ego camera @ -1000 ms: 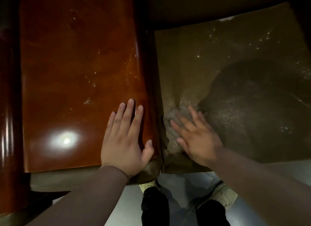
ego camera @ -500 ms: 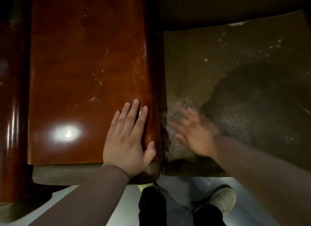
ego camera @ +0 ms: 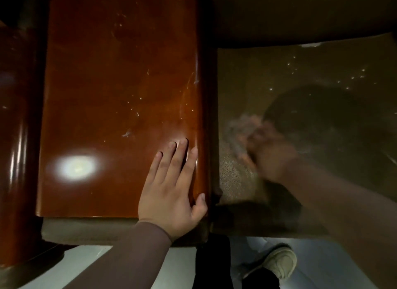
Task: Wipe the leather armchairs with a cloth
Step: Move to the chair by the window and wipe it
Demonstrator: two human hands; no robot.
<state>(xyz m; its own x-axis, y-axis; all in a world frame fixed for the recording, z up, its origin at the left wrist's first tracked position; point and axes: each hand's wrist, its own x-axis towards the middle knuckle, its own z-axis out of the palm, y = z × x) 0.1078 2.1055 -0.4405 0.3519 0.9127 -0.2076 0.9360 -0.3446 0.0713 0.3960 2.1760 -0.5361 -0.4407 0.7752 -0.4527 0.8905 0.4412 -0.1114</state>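
Your left hand [ego camera: 171, 194] lies flat on the glossy reddish-brown armrest [ego camera: 120, 108], fingers straight and close together pointing toward 12 o'clock, thumb spread out to 3 o'clock over the armrest's rounded right edge. It holds nothing; palm and fingers simply rest on the polished surface, near the armrest's front corner at 5 o'clock.

Your right hand [ego camera: 268, 153] is on the olive-brown leather seat cushion [ego camera: 300, 78], just across the dark gap from the armrest. It is smeared by motion blur, so how far its fingers are bent cannot be told. The pale grey cloth [ego camera: 238, 125] shows at the hand's 10 o'clock, bunched under and ahead of the fingertips and lying on the cushion's left part; the hand is on it, but whether it presses flat or clutches the cloth is unclear.

A round dark shadow [ego camera: 326, 125] covers the cushion at 2 o'clock from the right hand. Below the seat front, at 6 o'clock, a beige shoe [ego camera: 277, 263] stands on the light floor [ego camera: 335, 263].
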